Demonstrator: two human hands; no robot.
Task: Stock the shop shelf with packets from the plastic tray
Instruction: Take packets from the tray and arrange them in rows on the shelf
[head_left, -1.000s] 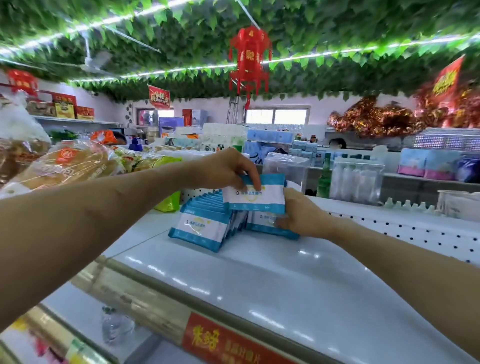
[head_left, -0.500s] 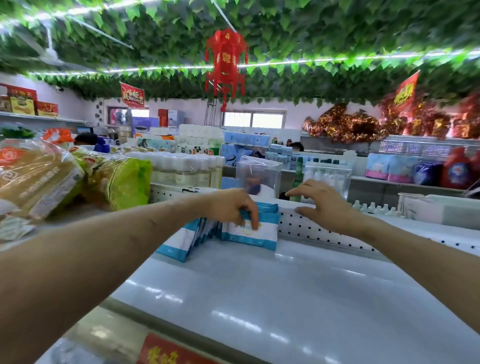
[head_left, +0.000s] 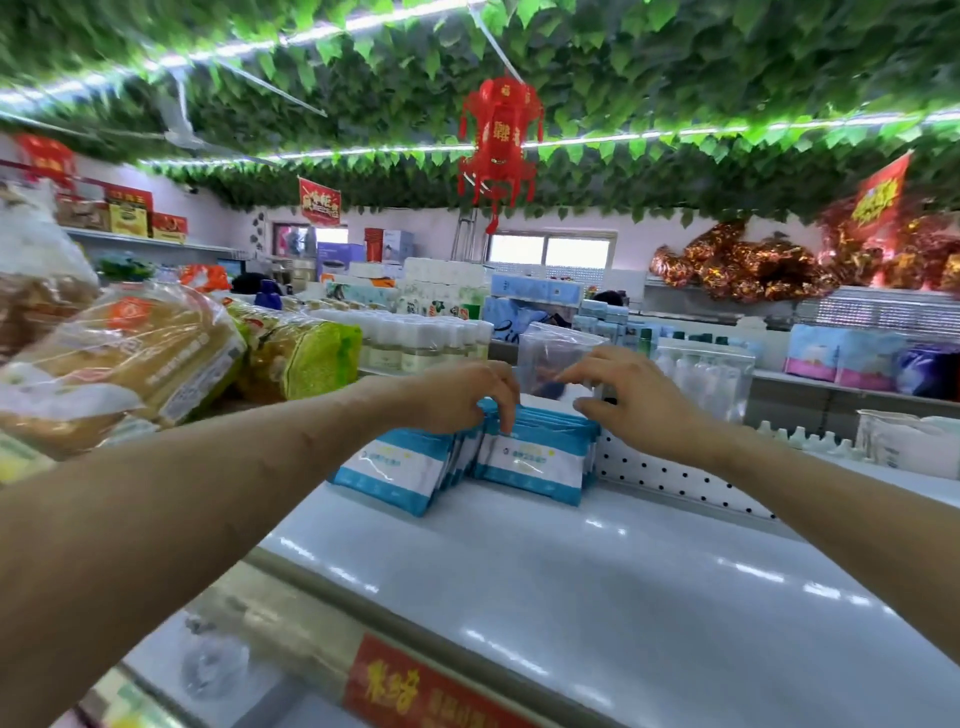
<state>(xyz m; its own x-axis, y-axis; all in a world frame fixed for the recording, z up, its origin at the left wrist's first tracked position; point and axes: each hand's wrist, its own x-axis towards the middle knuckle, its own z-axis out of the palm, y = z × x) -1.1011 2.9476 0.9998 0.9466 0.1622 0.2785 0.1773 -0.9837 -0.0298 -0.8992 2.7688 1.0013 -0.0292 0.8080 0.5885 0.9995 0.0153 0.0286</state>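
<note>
Blue-and-white flat plastic packets (head_left: 530, 462) stand in rows at the white shelf's (head_left: 597, 582) back. We extend both arms: left hand (head_left: 457, 397) fingers curled on packet tops, right hand (head_left: 631, 400) fingers loosely spread, touching them.

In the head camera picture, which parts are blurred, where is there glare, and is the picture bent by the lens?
Head view: the clear-wrapped bread loaves at the left edge and the green leaf ceiling are smeared by motion; the blue and white packets are fairly sharp, their small print unreadable. The glossy white shelf top bears bright glare streaks. The wide lens bows the shelf edge and stretches both forearms.
</note>
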